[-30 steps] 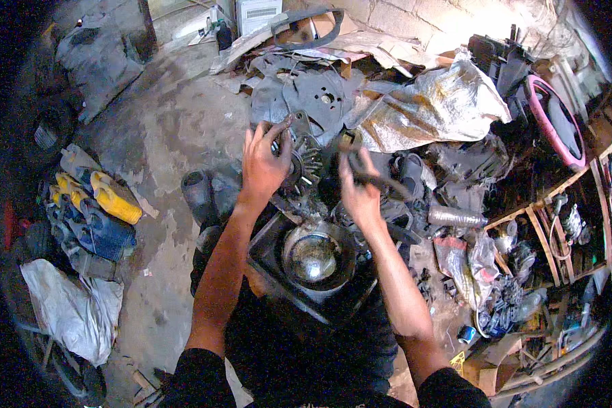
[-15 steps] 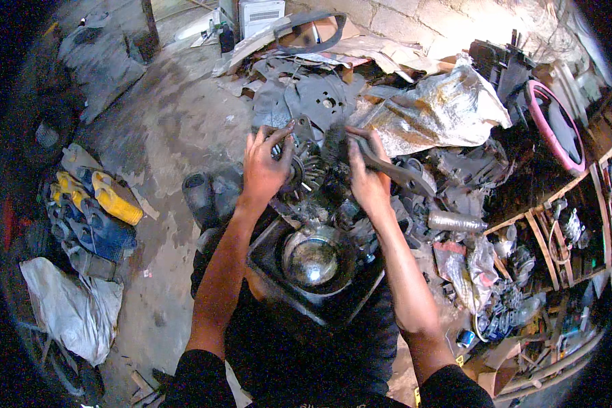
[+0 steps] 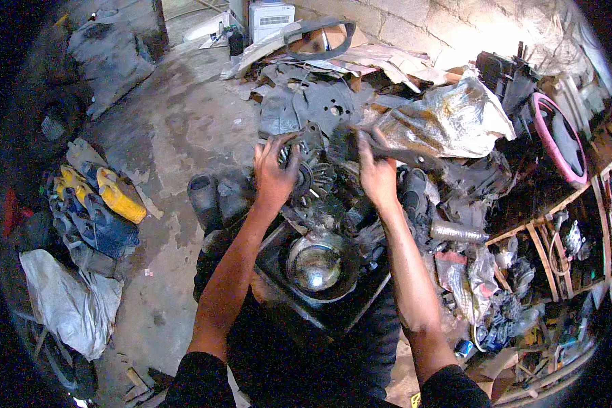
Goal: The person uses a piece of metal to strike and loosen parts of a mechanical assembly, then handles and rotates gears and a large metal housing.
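Observation:
My left hand (image 3: 273,175) is closed on the left side of a dark, greasy toothed gear (image 3: 319,182), its fingers curled over the edge. In my right hand (image 3: 377,178) is a brush with a dark handle (image 3: 415,158), which sticks out to the right past my fingers. Its dark bristles (image 3: 342,141) are close to the upper right of the gear; whether they touch it I cannot tell. Below the hands, nearer to me, a round metal bowl (image 3: 314,266) sits in a black square tray-like piece (image 3: 299,309). Other dark, greasy parts lie between bowl and gear, hard to make out.
Ahead lie flattened dark sheets (image 3: 279,112), cardboard and a silvery sack (image 3: 449,119). A pink-rimmed wheel cover (image 3: 557,139) leans at right near wooden slats (image 3: 540,255). A plastic bottle (image 3: 457,231) lies right of my arm. Yellow and blue parts (image 3: 119,197) rest on the left floor.
The brush in my right hand has swung, its handle now lying more level. My left hand still grips the gear, fingers slightly more curled. The whole view has shifted a little.

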Motion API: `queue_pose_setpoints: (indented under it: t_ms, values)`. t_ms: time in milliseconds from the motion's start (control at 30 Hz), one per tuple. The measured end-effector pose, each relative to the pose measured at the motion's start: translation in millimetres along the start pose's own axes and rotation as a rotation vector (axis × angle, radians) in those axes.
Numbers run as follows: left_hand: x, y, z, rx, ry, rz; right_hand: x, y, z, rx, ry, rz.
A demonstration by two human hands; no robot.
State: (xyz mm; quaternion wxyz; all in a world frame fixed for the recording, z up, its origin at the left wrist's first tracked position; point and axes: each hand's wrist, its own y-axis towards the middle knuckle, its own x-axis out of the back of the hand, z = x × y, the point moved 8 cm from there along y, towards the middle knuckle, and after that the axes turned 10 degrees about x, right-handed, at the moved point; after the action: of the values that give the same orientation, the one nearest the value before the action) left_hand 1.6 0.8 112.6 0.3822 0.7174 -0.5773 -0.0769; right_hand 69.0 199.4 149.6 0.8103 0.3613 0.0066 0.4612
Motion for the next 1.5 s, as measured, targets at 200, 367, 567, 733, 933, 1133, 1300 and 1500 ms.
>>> queue_pose_setpoints:
  t_ms: [200,367,567,733,933,1133,1300,1500]
  values:
    - [2,-4,6,0.104,-0.160,0.001,-8,-16,-28,0.129,-0.070,0.418]
    - [0,-2,18,0.051,-0.148,-0.039,-6,-1,7,0.153,-0.176,0.568]
    - [-6,3,12,0.108,-0.233,0.065,-38,11,-26,0.284,-0.179,0.370]
    - [-6,-2,21,0.178,-0.218,-0.033,-3,-99,-89,-0.073,-0.216,0.488]
    - [1,-10,16,0.253,-0.154,-0.018,60,-157,-77,-0.365,0.141,0.050]
    - [0,-38,59,0.179,-0.018,0.035,27,-228,-91,-0.311,0.063,0.338]
    - [7,-43,41,0.209,-0.055,0.161,16,-257,-102,-0.572,0.006,0.439]
    - [-7,5,2,0.352,0.149,0.283,60,-271,-127,-0.533,-0.225,0.220]
